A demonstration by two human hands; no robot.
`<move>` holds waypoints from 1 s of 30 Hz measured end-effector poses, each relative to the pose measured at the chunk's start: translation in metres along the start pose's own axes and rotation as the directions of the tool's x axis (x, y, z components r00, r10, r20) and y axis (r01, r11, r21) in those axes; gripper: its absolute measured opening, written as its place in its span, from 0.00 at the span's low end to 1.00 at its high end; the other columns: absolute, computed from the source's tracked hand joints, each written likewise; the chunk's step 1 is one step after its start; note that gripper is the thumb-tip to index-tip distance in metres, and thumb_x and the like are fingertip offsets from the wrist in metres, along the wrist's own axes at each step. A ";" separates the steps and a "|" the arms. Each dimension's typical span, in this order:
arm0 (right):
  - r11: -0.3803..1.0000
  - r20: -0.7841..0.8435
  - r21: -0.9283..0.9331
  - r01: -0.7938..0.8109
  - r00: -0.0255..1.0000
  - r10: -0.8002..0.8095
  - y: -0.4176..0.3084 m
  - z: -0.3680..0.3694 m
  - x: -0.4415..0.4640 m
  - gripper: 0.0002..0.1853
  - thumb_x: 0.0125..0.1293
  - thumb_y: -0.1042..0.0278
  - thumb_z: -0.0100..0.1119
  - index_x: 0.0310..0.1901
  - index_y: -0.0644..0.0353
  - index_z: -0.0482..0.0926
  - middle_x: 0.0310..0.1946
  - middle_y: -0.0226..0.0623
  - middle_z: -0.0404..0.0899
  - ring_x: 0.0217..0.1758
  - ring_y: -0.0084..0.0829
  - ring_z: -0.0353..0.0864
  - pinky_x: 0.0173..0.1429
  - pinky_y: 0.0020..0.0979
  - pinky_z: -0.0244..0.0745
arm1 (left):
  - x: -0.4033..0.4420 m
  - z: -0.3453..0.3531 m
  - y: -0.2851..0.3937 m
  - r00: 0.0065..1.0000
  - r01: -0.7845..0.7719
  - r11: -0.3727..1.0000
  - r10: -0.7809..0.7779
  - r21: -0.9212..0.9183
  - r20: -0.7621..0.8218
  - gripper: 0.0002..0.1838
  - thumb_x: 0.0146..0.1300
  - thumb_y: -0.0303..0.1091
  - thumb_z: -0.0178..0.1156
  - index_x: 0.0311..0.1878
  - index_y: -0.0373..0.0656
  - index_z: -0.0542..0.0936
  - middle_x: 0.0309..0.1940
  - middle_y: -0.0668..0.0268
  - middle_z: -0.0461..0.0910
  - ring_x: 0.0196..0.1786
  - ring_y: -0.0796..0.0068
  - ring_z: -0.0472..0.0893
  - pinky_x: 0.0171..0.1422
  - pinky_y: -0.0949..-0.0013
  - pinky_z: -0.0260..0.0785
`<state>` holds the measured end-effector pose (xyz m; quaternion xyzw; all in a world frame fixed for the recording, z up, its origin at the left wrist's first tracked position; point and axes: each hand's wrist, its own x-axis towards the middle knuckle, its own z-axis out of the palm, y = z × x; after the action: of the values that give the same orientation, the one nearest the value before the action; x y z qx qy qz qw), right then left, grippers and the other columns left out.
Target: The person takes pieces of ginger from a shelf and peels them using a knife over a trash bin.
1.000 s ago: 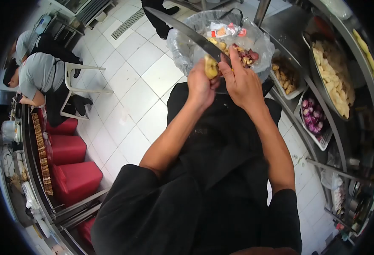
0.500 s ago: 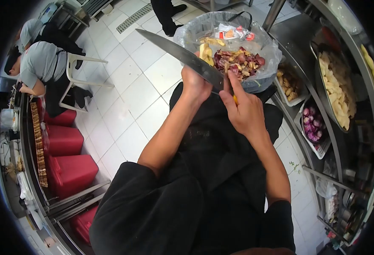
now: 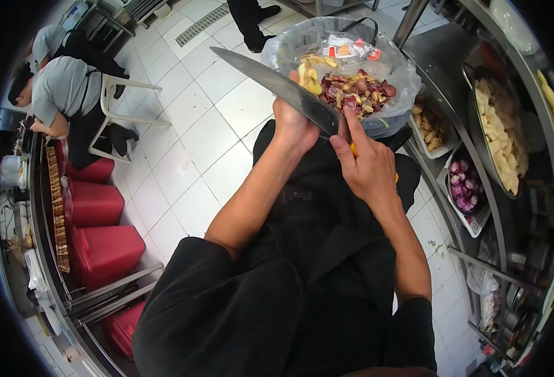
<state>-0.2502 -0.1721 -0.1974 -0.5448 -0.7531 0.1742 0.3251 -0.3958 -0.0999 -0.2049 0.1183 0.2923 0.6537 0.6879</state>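
My left hand (image 3: 293,125) is closed around a knobby, pale yellow piece of ginger (image 3: 310,78), partly hidden behind the blade. A large knife (image 3: 271,81) lies across the ginger, its broad grey blade pointing up and to the left. My right hand (image 3: 368,163) grips the knife near the heel, with the index finger extended by the blade and bits of the yellow handle showing. Just beyond both hands stands a bin lined with clear plastic (image 3: 406,78). Inside it are reddish-purple and tan peelings (image 3: 359,91) and some wrappers (image 3: 346,47).
To the right, a rack carries a crate of brown ginger (image 3: 429,125), a white basket of purple shallots (image 3: 464,185) and a large bowl of pale peeled pieces (image 3: 497,132). Red bins (image 3: 107,254) line the left counter. Another person (image 3: 66,85) bends there beside a white chair (image 3: 110,103).
The knife and both hands sit slightly lower and farther right in view. More of the ginger shows above the blade, and it appears slightly turned. Both hands keep their grips.
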 end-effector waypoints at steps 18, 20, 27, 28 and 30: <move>0.999 0.006 0.031 -0.044 0.999 0.043 0.002 -0.007 0.024 0.33 0.72 0.44 0.49 0.68 0.61 0.67 0.25 0.53 0.81 0.32 0.55 0.83 0.37 0.50 0.75 | -0.003 -0.003 -0.011 0.994 0.084 0.973 -0.095 0.215 0.044 0.13 0.74 0.39 0.45 0.46 0.42 0.76 0.33 0.69 0.78 0.27 0.79 0.78 0.27 0.72 0.71; 0.997 0.003 0.069 -0.042 0.999 0.042 0.000 -0.006 0.018 0.33 0.72 0.43 0.49 0.68 0.60 0.67 0.25 0.52 0.82 0.32 0.55 0.83 0.38 0.49 0.75 | -0.001 0.008 -0.007 1.000 0.030 0.970 -0.030 0.239 -0.002 0.12 0.74 0.39 0.46 0.47 0.42 0.75 0.33 0.68 0.78 0.29 0.77 0.78 0.30 0.70 0.73; 0.999 0.018 0.049 -0.006 1.000 0.005 -0.003 -0.006 0.012 0.33 0.72 0.44 0.51 0.67 0.63 0.69 0.23 0.49 0.82 0.28 0.51 0.83 0.35 0.47 0.76 | 0.008 0.005 -0.016 0.999 -0.036 0.994 0.035 0.104 0.017 0.14 0.73 0.41 0.48 0.42 0.39 0.75 0.32 0.62 0.78 0.33 0.72 0.78 0.35 0.68 0.74; 0.999 0.017 0.041 -0.001 1.000 0.001 -0.002 -0.005 0.012 0.33 0.71 0.44 0.51 0.67 0.63 0.69 0.23 0.49 0.82 0.27 0.51 0.83 0.34 0.47 0.76 | 0.009 0.003 -0.018 0.999 -0.046 0.993 0.045 0.111 0.018 0.14 0.73 0.40 0.48 0.42 0.39 0.75 0.32 0.62 0.77 0.33 0.72 0.78 0.35 0.68 0.74; 1.000 0.029 0.012 -0.009 1.000 0.009 -0.003 -0.005 0.012 0.32 0.72 0.44 0.51 0.68 0.61 0.68 0.24 0.48 0.82 0.28 0.51 0.83 0.34 0.46 0.75 | 0.011 0.000 -0.020 0.998 -0.066 0.990 0.064 0.125 0.019 0.13 0.73 0.39 0.48 0.41 0.39 0.75 0.31 0.63 0.77 0.32 0.72 0.77 0.34 0.69 0.73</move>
<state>-0.2510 -0.1621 -0.1883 -0.5437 -0.7542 0.1881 0.3166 -0.3794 -0.0916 -0.2182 0.1759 0.3237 0.6550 0.6598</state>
